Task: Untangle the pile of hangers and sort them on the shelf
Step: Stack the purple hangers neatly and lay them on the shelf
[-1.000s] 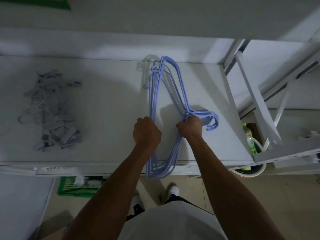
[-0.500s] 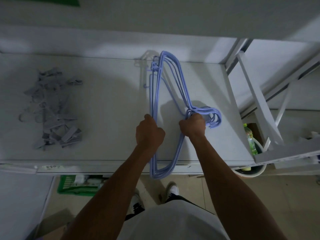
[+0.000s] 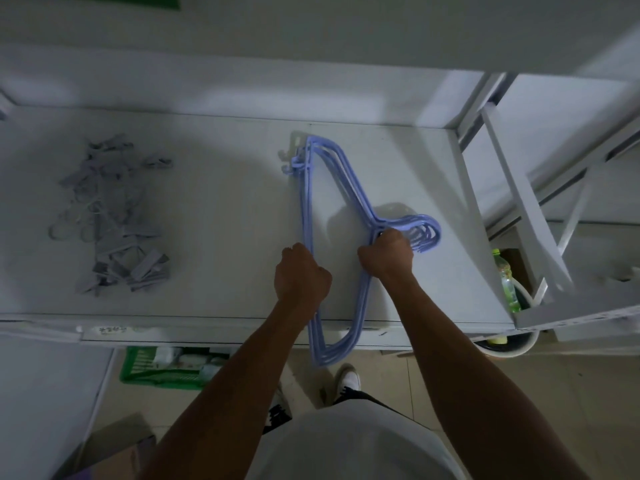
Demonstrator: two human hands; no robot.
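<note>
Green crate point(image 3: 152, 375) under shelf point(image 3: 225, 202) holds pale items. Blue hangers point(image 3: 332, 174) stacked on shelf, long axis front-to-back, near end overhanging, hooks pointing right. Left hand point(image 3: 301, 275) grips their bars; right hand point(image 3: 386, 252) grips necks.

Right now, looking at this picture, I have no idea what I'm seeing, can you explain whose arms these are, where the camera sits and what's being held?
No machine here: a person wears a camera on the head, so you look down along their own arms. The left hand and the right hand both grip a stack of blue hangers, the left round the straight bars, the right at the necks by the hooks. The stack lies on a white shelf, its near end overhanging the front edge. To its left lies a tangled grey pile.
</note>
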